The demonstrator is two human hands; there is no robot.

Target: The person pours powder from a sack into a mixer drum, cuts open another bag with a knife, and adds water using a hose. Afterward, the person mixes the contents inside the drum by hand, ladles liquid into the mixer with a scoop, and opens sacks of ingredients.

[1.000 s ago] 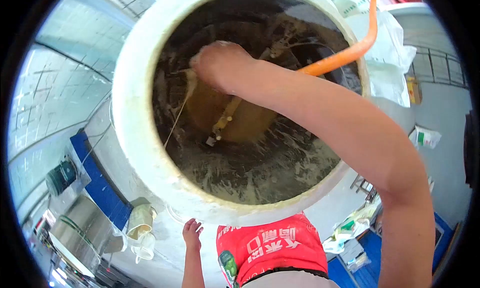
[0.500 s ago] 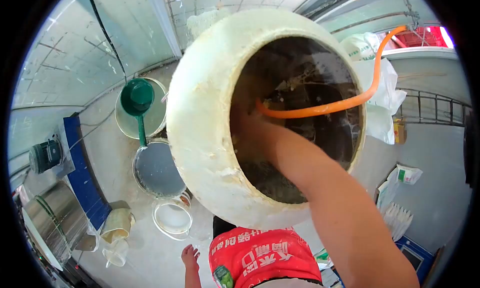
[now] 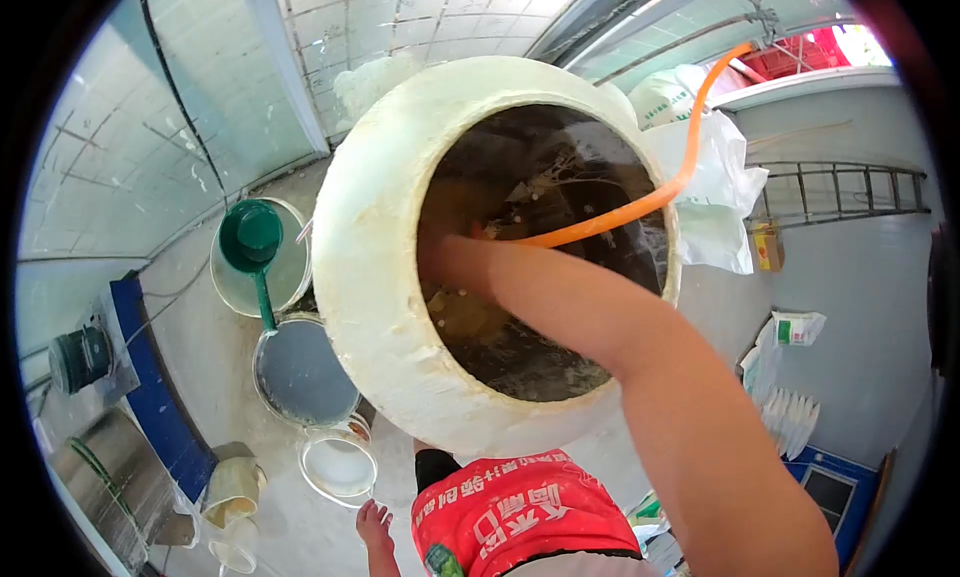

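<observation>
A large cream-white barrel with a round mouth holds brownish, murky liquid. My right arm reaches in over its near right rim. My right hand is under the surface by the left inner wall, its fingers hidden. Beside it, an orange hose crosses the right rim and dips into the liquid. Whether the hand touches the hose cannot be seen. My left hand hangs low beside my red apron, fingers loosely bent and apart, holding nothing. Nearest to it is a small white bucket.
To the left, a green long-handled dipper lies across a white bucket. A tub of greyish liquid stands below. White sacks and a ladder are on the right. A motor sits far left.
My right hand has shifted toward the barrel's left inner wall, away from where the hose enters. The view has moved, so the barrel sits lower and further left. My left hand stays low.
</observation>
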